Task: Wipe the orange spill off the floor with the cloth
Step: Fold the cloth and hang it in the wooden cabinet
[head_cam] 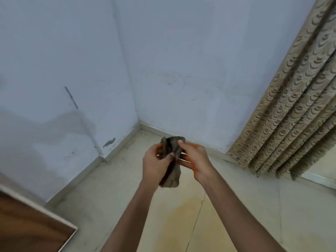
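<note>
Pale blue walls (54, 51), beige tiled floor (272, 215), patterned curtain (294, 106), wooden door (27, 224)

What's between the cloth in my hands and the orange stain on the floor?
Nothing: in the head view, only bare floor tile separates the cloth from the orange stain.

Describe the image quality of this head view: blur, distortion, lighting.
Head view: wide-angle bending tilts the curtain and the wall corner; soft overall, with motion blur on the wooden panel at lower left; light is flat and dim, without glare; the hands and the cloth are fairly sharp; the orange spill reads faint.
</note>
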